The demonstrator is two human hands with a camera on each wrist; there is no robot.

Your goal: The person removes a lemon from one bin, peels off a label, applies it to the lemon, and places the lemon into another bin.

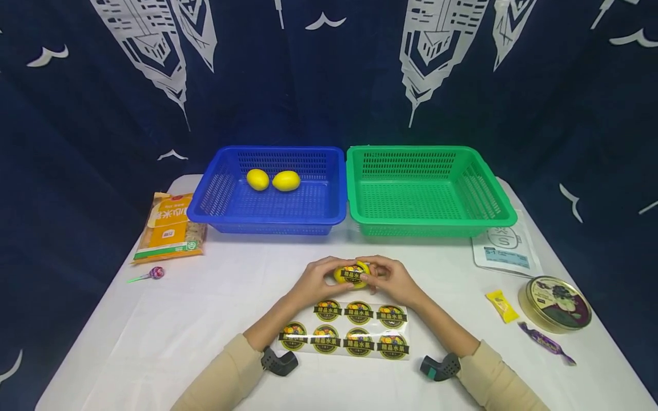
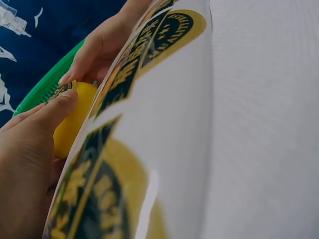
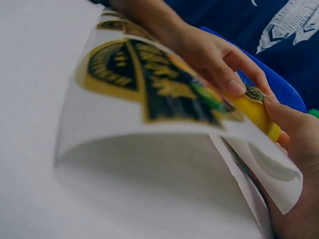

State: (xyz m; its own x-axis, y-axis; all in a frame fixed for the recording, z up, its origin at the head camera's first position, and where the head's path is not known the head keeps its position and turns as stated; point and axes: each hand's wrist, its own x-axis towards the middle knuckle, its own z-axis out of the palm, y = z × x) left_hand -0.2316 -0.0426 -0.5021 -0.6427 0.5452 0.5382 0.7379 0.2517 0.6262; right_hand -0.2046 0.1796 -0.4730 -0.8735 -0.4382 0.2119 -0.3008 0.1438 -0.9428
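Note:
Between both hands, above the white table, is a yellow lemon (image 1: 338,276) with a round black-and-gold fruit sticker (image 1: 352,274) on the side facing me. My left hand (image 1: 320,278) grips the lemon's left end, its thumb by the sticker in the left wrist view. From the other end my right hand (image 1: 394,280) holds the lemon (image 3: 256,113), with the thumb at the sticker's right edge. Just below the hands lies a sheet of stickers (image 1: 343,327) in two rows. Its raised, curved edge hides part of the hands in both wrist views.
At the back, a blue basket (image 1: 267,220) holds two lemons (image 1: 286,181), beside a green basket (image 1: 432,222). On the left are an orange food bag (image 1: 169,228) and a lollipop (image 1: 156,273). A white pouch (image 1: 506,251), round tin (image 1: 555,303), yellow packet (image 1: 501,306) and purple candy (image 1: 546,342) lie right.

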